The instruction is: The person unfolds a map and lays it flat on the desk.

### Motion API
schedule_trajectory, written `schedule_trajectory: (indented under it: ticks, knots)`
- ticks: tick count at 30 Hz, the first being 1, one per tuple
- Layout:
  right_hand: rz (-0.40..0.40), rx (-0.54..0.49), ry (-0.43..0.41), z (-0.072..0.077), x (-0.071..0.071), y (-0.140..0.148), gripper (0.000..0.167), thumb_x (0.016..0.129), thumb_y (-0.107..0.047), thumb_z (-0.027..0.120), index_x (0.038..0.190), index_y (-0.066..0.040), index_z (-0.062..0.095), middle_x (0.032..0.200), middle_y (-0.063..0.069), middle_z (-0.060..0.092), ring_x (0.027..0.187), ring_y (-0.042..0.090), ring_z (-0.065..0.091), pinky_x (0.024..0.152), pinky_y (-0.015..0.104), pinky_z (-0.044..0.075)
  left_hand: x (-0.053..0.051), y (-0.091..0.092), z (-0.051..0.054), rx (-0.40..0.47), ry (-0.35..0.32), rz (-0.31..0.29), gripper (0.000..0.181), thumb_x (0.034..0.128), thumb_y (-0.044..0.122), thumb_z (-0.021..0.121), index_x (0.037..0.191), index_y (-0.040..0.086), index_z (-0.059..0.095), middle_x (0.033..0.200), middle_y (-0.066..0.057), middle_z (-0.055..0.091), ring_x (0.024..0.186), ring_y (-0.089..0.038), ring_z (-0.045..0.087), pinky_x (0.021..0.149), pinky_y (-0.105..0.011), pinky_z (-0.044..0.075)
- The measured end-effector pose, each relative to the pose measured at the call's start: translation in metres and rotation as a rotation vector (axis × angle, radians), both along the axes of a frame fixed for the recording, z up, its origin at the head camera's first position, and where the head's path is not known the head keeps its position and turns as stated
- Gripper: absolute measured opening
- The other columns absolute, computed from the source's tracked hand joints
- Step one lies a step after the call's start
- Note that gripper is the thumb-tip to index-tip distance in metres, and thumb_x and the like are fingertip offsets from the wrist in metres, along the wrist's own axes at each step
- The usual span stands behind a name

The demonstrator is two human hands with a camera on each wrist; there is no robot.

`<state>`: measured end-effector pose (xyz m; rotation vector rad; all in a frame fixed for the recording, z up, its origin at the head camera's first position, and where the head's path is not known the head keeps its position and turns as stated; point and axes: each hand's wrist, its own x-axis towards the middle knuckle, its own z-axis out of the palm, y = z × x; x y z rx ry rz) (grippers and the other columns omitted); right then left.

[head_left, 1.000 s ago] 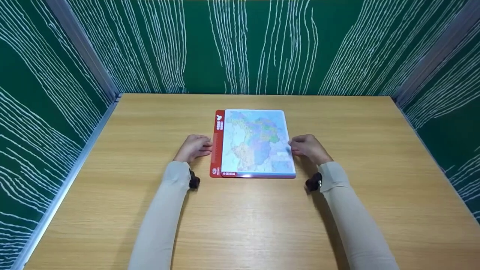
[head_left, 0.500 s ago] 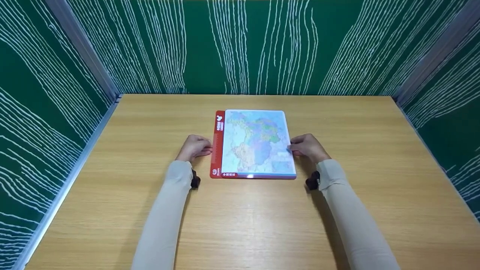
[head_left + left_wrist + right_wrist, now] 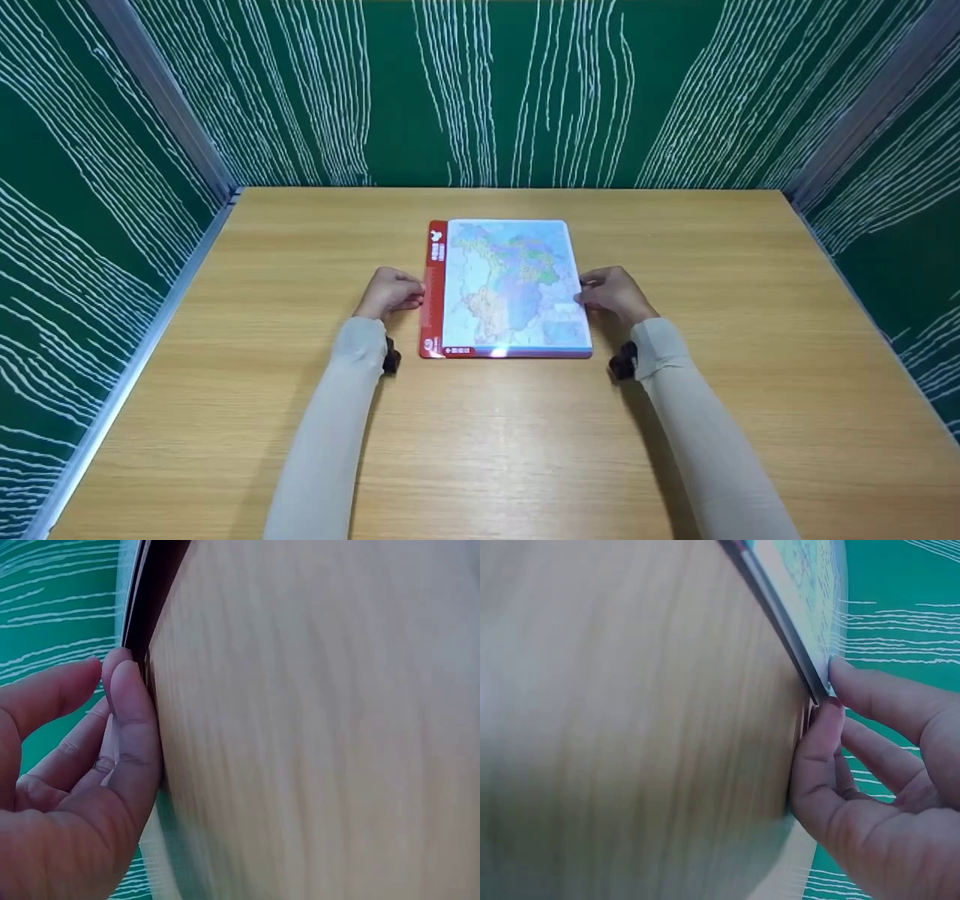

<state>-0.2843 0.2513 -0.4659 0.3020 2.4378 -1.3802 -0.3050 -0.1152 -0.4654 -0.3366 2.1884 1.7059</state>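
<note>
Left hand (image 3: 388, 291): at the left edge of the map board (image 3: 514, 285), left of centre in the head view. Grip nearly closed; in the left wrist view the thumb and one fingertip come together on the board's edge, pinching it, while another finger stands a little apart at the left of that frame. Lower digit lies close against the tabletop (image 3: 495, 457).

Right hand (image 3: 616, 291): at the opposite edge, right of centre. Clamped on the margin; in the right wrist view one fingertip sits on the pale upper face and a digit below meets the underside of the edge. Spacing between them is narrow, about the board's thickness.

Map board: flat on the wood-grain tabletop, mid-frame, between the hands. Rectangular, rounded corners. Face is pale blue-white with a map in yellow, green, lilac and peach. Red strip (image 3: 431, 300) down its left side carries white print, set sideways, too small to read. Small red label at lower left; bright glare spot on the lower edge. That edge looks layered, bluish over reddish.

Surroundings: green wall (image 3: 405, 90) with white wavy lines across the top; pale sleeves (image 3: 322, 427) enter from the bottom.
</note>
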Motion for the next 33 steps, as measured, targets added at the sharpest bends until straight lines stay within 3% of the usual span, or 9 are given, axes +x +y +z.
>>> schedule_trajectory:
  ticks: [9,17,28,33]
  knots:
    - [-0.027,-0.016,-0.02,0.0014,-0.0006,-0.0021,0.041,0.085,-0.005,0.068,0.124,0.001,0.058,0.105,0.01,0.061,0.08,0.013,0.058,0.069,0.021,0.051,-0.0002,0.0029,-0.0013,-0.077,0.034,-0.051,0.027,0.0885,0.001,0.063,0.113,-0.009,0.062,0.084,-0.006,0.064,0.065,-0.008,0.061,0.064,-0.019,0.055]
    - [-0.023,-0.001,-0.056,0.0003,-0.0002,-0.0021,0.038,0.086,-0.008,0.066,0.122,-0.001,0.059,0.114,0.013,0.06,0.089,0.018,0.058,0.076,0.024,0.05,0.0016,0.0041,-0.0009,-0.134,0.032,-0.071,0.024,0.09,0.002,0.062,0.111,-0.008,0.063,0.088,-0.007,0.063,0.066,-0.008,0.058,0.063,-0.017,0.053]
    - [-0.045,-0.048,0.03,-0.0067,0.0021,-0.0033,0.034,0.088,-0.013,0.064,0.117,0.004,0.059,0.099,0.009,0.062,0.071,0.009,0.059,0.062,0.02,0.051,0.0027,0.0045,-0.0017,-0.158,0.036,-0.079,0.022,0.09,0.003,0.061,0.11,-0.006,0.065,0.089,-0.007,0.062,0.067,-0.008,0.058,0.063,-0.018,0.052]
    - [-0.051,-0.038,0.045,-0.0079,0.0025,-0.0043,0.034,0.09,-0.016,0.064,0.116,0.005,0.058,0.101,0.011,0.061,0.07,0.009,0.06,0.062,0.02,0.05,0.0028,0.0041,-0.0004,-0.167,0.029,-0.082,0.022,0.09,0.003,0.062,0.11,-0.005,0.065,0.093,-0.009,0.064,0.068,-0.009,0.058,0.064,-0.018,0.052]
